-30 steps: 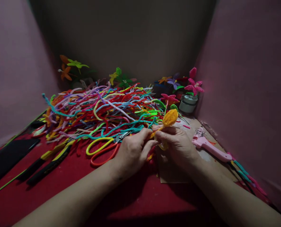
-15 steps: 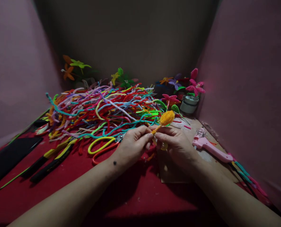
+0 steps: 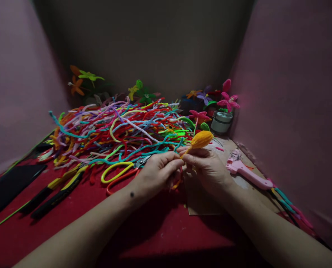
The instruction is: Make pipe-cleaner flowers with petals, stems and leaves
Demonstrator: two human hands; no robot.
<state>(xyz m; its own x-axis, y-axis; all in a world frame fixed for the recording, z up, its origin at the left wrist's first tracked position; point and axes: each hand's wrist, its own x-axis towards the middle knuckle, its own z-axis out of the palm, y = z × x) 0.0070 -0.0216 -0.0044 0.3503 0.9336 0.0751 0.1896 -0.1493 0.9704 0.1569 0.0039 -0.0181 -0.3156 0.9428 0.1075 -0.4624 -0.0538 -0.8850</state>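
Observation:
A yellow-orange fuzzy bud (image 3: 201, 139) on a thin stem tilts up to the right above my right hand. My right hand (image 3: 207, 165) pinches the stem just under the bud. The fingertips of my left hand (image 3: 157, 169) are closed on the lower part of the same stem, close to my right fingertips. Below my fingers a short orange end (image 3: 177, 184) hangs down. Scissors with yellow and red handles (image 3: 118, 172) lie just left of my left hand.
A large heap of coloured pipe cleaners (image 3: 121, 126) covers the back. Pliers (image 3: 61, 191) and a black flat object (image 3: 12, 190) lie left on the red cloth (image 3: 166, 238). At right are cardboard (image 3: 202, 204), a pink glue gun (image 3: 249, 175) and fuzzy flowers (image 3: 229, 101).
The yellow-orange bud has turned and leans further right, showing more of its side. Both hands still pinch its stem. The whole view has shifted slightly.

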